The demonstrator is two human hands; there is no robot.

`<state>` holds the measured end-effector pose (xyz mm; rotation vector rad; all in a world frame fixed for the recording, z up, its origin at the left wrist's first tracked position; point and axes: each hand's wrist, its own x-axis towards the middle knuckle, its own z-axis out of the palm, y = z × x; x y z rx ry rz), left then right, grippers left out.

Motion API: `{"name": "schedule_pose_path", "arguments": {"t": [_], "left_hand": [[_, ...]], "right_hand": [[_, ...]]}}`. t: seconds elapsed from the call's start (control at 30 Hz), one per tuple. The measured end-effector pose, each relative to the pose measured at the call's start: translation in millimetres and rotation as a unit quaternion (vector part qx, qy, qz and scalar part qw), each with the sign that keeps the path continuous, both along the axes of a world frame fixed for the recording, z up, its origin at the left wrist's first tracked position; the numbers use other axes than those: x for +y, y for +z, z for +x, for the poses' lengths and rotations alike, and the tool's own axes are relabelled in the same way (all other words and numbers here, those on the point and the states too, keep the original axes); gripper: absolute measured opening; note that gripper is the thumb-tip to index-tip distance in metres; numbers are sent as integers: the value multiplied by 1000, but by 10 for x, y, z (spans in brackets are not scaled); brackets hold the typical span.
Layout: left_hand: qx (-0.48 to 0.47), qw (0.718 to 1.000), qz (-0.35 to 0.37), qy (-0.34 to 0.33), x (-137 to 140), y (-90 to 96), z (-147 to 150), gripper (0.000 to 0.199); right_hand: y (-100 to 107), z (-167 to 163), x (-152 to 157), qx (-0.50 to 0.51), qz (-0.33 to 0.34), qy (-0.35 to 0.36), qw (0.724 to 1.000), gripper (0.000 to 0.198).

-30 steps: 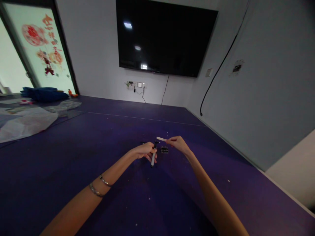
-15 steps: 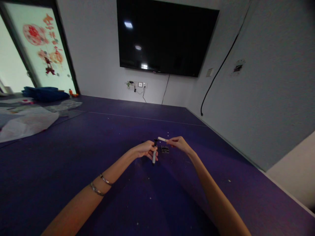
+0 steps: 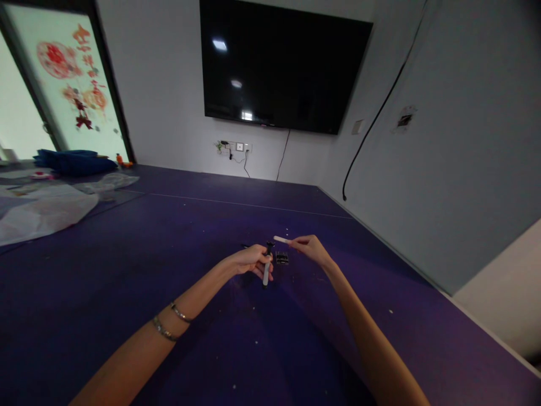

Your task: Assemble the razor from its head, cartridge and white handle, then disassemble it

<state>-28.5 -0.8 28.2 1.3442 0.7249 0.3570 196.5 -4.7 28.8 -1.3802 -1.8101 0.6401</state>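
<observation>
My left hand (image 3: 255, 261) is closed around a pale grey handle (image 3: 266, 274) with a dark T-shaped head, shaped like a razor; it stands nearly upright. Between the fingertips of my right hand (image 3: 309, 248) is a slim white stick (image 3: 280, 239). Its free tip points left, close to the dark head and apparently just clear of it. On the purple floor between my hands lies a small dark rectangular case (image 3: 282, 257) with pale edges; its contents are too small to make out.
A thin dark object (image 3: 245, 246) lies behind my left hand. White specks dot the purple floor (image 3: 169, 293). At far left are plastic sheeting (image 3: 51, 211) and a blue cloth bundle (image 3: 76, 162). A black cable (image 3: 372, 124) hangs along the right wall, and a television (image 3: 283, 67) is mounted ahead.
The razor-shaped tool and my left hand have shifted slightly right and down. The white stick's tip sits a little farther right. Both hands keep their grips.
</observation>
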Motion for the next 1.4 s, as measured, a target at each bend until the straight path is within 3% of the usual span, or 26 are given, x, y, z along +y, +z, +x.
{"name": "schedule_pose_path", "arguments": {"t": [0.13, 0.3, 0.47, 0.6, 0.8, 0.93, 1.13, 1.3, 1.4], "left_hand": [[-8, 1000, -3, 4, -9, -3, -1, 10], [3, 1000, -4, 7, 10, -41, 7, 11], [19, 999, 5, 26, 2, -61, 49, 10], [23, 999, 5, 27, -28, -49, 65, 9], [28, 999, 7, 32, -36, -43, 75, 5], [37, 999, 5, 39, -11, -71, 75, 6], [29, 999, 9, 28, -8, -93, 64, 11], [26, 999, 12, 17, -45, -57, 78, 11], [-9, 1000, -3, 8, -46, -29, 72, 11]], "right_hand": [[2, -33, -12, -6, -14, 24, 1000, 41], [-27, -72, 7, -46, 39, -52, 997, 37], [-25, -79, 4, -48, 35, 9, 998, 37], [-20, -82, -19, -58, 46, -58, 996, 33], [26, -125, -58, -52, 22, 5, 998, 38], [47, -152, -63, -99, 54, -70, 991, 33], [42, -161, -48, -105, 45, -40, 993, 31], [21, -59, -13, -98, 70, -139, 983, 35], [28, 23, -9, -57, 35, -143, 987, 41]]}}
